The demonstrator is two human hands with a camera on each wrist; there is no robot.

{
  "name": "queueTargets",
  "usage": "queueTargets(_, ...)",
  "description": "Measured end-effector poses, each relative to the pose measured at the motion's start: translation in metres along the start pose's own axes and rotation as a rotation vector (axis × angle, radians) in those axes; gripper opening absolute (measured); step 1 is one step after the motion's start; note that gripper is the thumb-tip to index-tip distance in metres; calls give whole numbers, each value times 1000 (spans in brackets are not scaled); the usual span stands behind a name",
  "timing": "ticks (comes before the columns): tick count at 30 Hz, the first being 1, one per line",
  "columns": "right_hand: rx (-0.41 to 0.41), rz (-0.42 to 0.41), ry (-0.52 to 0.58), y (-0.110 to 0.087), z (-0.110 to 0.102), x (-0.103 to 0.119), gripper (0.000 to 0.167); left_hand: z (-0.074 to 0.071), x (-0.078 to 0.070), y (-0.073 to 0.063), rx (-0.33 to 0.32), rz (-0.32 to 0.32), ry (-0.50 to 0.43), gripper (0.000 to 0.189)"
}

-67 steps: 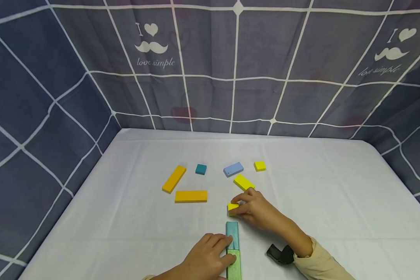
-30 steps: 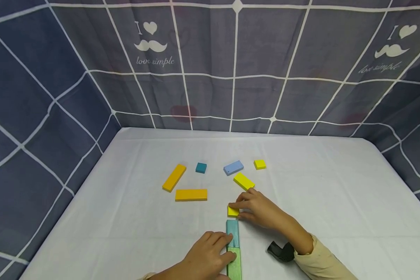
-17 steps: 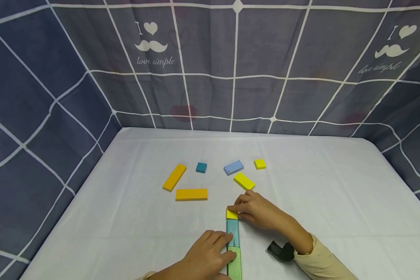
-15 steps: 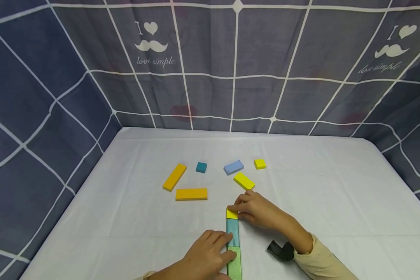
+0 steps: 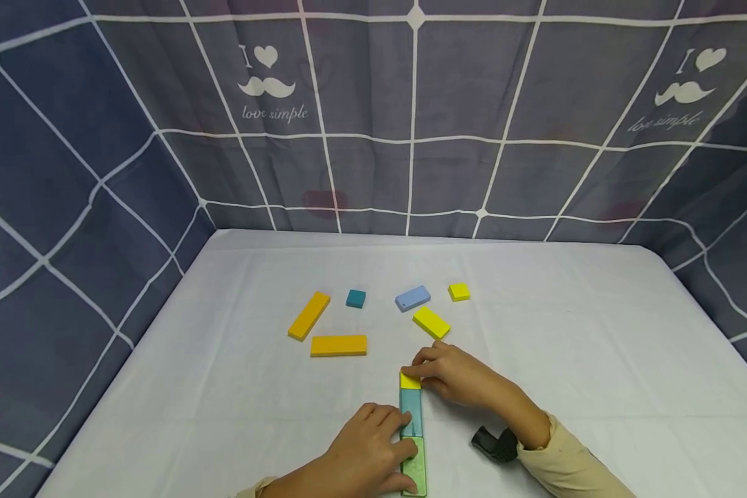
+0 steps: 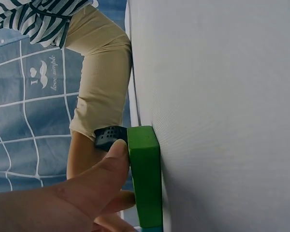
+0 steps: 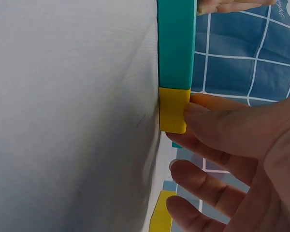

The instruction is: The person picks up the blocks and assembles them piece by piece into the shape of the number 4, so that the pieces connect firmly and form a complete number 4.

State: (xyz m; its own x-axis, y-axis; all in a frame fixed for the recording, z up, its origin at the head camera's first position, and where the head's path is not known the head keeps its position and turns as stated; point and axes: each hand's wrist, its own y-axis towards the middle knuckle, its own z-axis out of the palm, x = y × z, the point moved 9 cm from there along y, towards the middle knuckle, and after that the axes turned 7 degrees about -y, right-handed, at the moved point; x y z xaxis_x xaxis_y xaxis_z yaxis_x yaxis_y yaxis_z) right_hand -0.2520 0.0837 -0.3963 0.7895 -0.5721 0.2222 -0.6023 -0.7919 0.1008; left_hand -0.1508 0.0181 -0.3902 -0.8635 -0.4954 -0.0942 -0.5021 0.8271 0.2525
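Note:
A light green block (image 5: 414, 467), a teal block (image 5: 411, 413) and a small yellow block (image 5: 410, 382) lie end to end in one line on the white cloth. My left hand (image 5: 364, 453) rests over the line from the left, its fingertips touching the tops of the teal and green blocks. In the left wrist view, its thumb touches the green block (image 6: 146, 179) near one end. With thumb and index finger, my right hand (image 5: 457, 373) pinches the yellow block, which abuts the teal block in the right wrist view; its other fingers are free of it.
Beyond the hands lie two orange blocks (image 5: 339, 346), a dark teal cube (image 5: 356, 299), a blue block (image 5: 413, 298), a longer yellow block (image 5: 431, 322) and a small yellow one (image 5: 459, 292). A black device (image 5: 494, 444) sits at my right wrist. Grid-patterned curtains (image 5: 373, 173) surround the table.
My right hand has drawn the small yellow block nearer, closing the gap to the teal block. The left thumb now shows at the green block's near end; the other blocks have stayed put.

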Motion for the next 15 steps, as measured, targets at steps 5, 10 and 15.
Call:
queueTargets(5, -12, -9, -22, -1, -2, 1, 32, 5, 2, 3, 49, -34, 4, 43)
queueTargets(10, 10, -15, -42, -1, 1, 0, 36, 14, 12, 4, 137, -142, 5, 62)
queueTargets(15, 68, 13, -46, -3, 4, -2, 40, 19, 21, 5, 201, -223, -18, 86)
